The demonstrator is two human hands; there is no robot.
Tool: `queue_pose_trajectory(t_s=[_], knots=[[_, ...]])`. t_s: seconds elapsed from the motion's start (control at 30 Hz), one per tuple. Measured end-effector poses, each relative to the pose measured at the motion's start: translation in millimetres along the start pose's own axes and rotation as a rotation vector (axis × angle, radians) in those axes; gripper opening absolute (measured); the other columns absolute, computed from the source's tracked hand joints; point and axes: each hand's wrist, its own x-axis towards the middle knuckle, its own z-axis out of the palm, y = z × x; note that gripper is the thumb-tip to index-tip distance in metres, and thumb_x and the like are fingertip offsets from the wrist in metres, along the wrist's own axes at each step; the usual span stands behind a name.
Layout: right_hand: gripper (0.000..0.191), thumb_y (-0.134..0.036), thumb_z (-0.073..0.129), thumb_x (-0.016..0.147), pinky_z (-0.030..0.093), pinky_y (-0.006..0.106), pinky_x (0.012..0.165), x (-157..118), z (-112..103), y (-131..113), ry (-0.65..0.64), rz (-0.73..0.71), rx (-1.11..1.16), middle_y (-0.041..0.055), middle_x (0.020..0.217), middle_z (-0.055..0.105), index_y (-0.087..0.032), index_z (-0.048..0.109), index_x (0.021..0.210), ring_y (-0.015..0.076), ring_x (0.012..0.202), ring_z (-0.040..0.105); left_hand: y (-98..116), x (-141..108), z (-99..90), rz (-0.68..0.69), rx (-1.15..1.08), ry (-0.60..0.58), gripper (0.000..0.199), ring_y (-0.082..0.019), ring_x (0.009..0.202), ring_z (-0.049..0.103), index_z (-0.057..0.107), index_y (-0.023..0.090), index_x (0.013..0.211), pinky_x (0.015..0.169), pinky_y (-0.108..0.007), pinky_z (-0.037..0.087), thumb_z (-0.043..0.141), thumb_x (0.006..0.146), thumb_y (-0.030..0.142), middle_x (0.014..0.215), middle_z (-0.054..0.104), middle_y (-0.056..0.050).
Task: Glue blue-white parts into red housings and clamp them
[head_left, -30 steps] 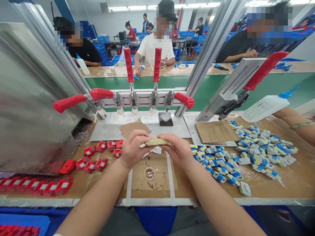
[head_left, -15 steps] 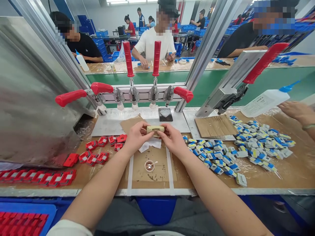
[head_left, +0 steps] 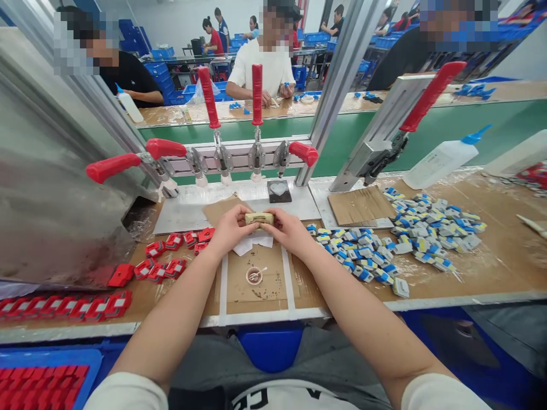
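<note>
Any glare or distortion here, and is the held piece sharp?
In the head view, glints streak the brown, film-covered tabletop and a dull sheen marks the large grey metal panel; same view, the silver metal posts lean outward, likely wide-angle distortion; same view, the small pale-yellow block between bare left hand and bare right hand shows little fine detail.

Yellowish piece [head_left: 259, 218] matt; clamp handles [head_left: 257, 94] glossy plastic; baseplate [head_left: 182, 213] smooth metal.

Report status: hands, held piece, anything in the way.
Left hand and right hand gripping pale yellowish piece, one at each end. Piece roughly level, dark line along its near side. Closest clutter: white paper, small cup.
</note>
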Motion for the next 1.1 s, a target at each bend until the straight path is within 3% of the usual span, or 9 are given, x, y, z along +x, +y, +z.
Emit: queue_pose_trajectory(t_s=[0.17,0.37,0.67,0.9,1.0,1.1], knots=[[0.03,-0.028,0.068,0.096,0.048,0.03,0.076,0.9,-6.0,-7.3,-0.075,0.012,-0.104,0.0035,0.093,0.072,-0.019,0.065,0.124,0.0184,0.079,0.064,6.8,-0.2,-0.9,-0.011,0.124,-0.014,0.056,-0.023,0.088,0.074,0.061,0.018,0.104,0.074,-0.031,0.059,0.086,0.074,0.057,0.1,0.078,-0.008],[0.028,-0.029,0.069,0.097,0.041,0.027,0.072,6.2,-11.0,-11.0,-0.144,0.057,-0.16,0.0003,0.09,0.069,-0.02,0.064,0.123,0.0179,0.08,0.062,2.6,3.5,-6.2,-0.011,0.282,-0.084,0.064,-0.028,0.095,0.075,0.07,0.019,0.12,0.082,-0.035,0.059,0.08,0.076,0.064,0.112,0.079,-0.009],[0.028,-0.036,0.07,0.099,0.038,0.028,0.072,9.7,-12.6,-11.0,-0.185,0.035,-0.255,0.0031,0.098,0.072,-0.02,0.061,0.121,0.022,0.087,0.066,2.2,6.8,-3.3,-0.066,0.436,-0.046,0.058,-0.027,0.08,0.069,0.071,0.025,0.114,0.071,-0.035,0.051,0.074,0.072,0.065,0.095,0.079,-0.003],[0.029,-0.038,0.065,0.104,0.043,0.03,0.076,9.6,-16.2,-15.1,-0.179,-0.004,-0.357,0.0048,0.108,0.076,-0.021,0.059,0.126,0.0228,0.097,0.07,14.0,0.2,4.6,0.018,0.533,0.065,0.038,-0.02,0.07,0.062,0.068,0.039,0.1,0.07,-0.03,0.048,0.067,0.075,0.068,0.074,0.07,0.015],[0.029,-0.038,0.063,0.105,0.048,0.032,0.079,10.1,-17.6,-18.1,-0.182,-0.004,-0.381,0.0071,0.113,0.077,-0.02,0.059,0.128,0.0243,0.1,0.071,19.8,-0.4,6.9,-0.005,0.601,0.09,0.041,-0.019,0.072,0.062,0.069,0.035,0.103,0.069,-0.028,0.047,0.064,0.076,0.065,0.075,0.071,0.012],[0.029,-0.037,0.064,0.104,0.053,0.034,0.081,11.0,-18.1,-19.3,-0.171,0.018,-0.349,0.0073,0.114,0.078,-0.02,0.06,0.127,0.0249,0.101,0.072,29.9,2.3,10.1,-0.098,0.582,0.092,0.051,-0.018,0.07,0.062,0.072,0.025,0.101,0.064,-0.026,0.045,0.064,0.066,0.062,0.076,0.073,0.005]])
